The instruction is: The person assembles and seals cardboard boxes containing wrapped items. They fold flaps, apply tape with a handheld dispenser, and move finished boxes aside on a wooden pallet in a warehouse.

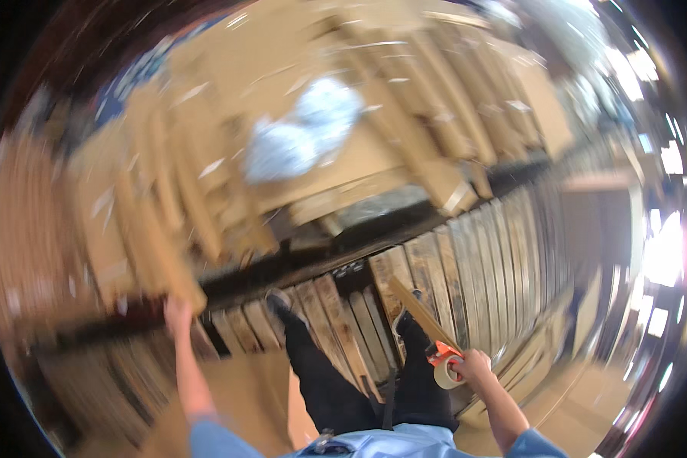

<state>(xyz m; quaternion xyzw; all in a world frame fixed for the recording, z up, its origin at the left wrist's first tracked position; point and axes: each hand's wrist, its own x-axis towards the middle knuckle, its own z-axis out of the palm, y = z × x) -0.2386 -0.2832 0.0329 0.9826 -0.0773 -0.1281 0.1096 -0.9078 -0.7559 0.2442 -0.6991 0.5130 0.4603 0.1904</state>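
My right hand (475, 366) is closed round an orange-red tape dispenser (440, 353) carrying a roll of pale tape (448, 372). A narrow strip of cardboard (424, 314) runs up and left from beside the dispenser; whether that hand also holds it I cannot tell. Far to the left, my left hand (178, 314) grips the near end of a long, slim cardboard piece (156, 256), its fingers partly hidden and smeared by motion. That piece lies among other long cardboard pieces (198, 198) on the pile before me.
Clear plastic-wrapped bundles (305, 130) lie on the cardboard pile. Wooden slats (481, 267) form the surface under my feet, with dark gaps between them. A large cardboard sheet (225, 397) stands near my left leg. Stacked cardboard (34, 229) is at far left, a box (599, 221) at right.
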